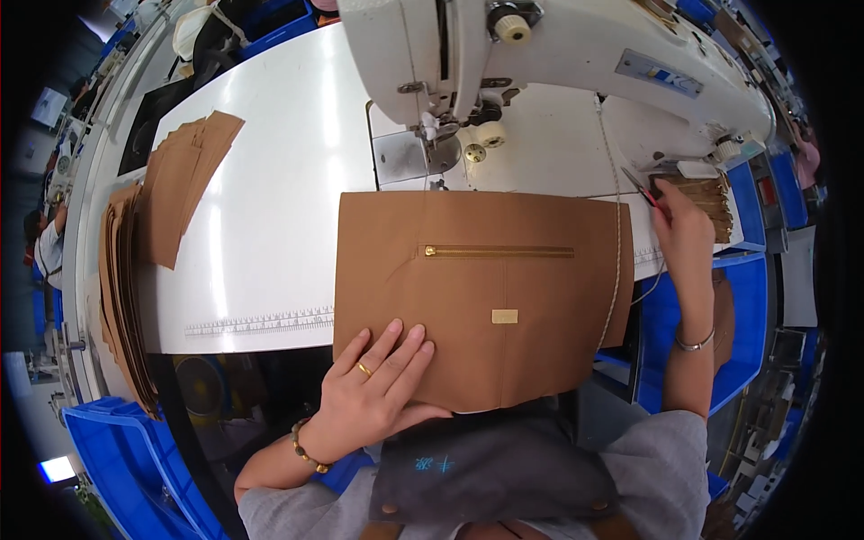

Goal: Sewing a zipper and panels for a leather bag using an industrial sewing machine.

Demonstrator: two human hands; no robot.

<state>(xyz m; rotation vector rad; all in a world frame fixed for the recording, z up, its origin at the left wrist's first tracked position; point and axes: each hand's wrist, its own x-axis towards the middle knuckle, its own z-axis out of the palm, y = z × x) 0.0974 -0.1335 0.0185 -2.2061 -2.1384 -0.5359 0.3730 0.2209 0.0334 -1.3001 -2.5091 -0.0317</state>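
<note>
A brown fabric panel (405, 297) with a brass zipper (499, 252) and a small gold tag (505, 317) lies in front of the sewing machine's needle area (436, 135). My left hand (378, 382) rests flat on the panel's near left part, fingers stretched out and the thumb along its near edge. Out to the right, my right hand (681, 220) is closed on small red-handled scissors (644, 187), blades pointing up and left. Next to that hand lies a stack of brown strips (706, 202). A light braided cord (616, 261) hangs over the panel's right side.
The white sewing machine (576, 45) spans the far side. Brown fabric pieces (184, 171) and a thick stack (121, 288) lie on the left. A ruler strip (261, 320) runs along the table's front. Blue bins (135, 459) stand at left and right (751, 315).
</note>
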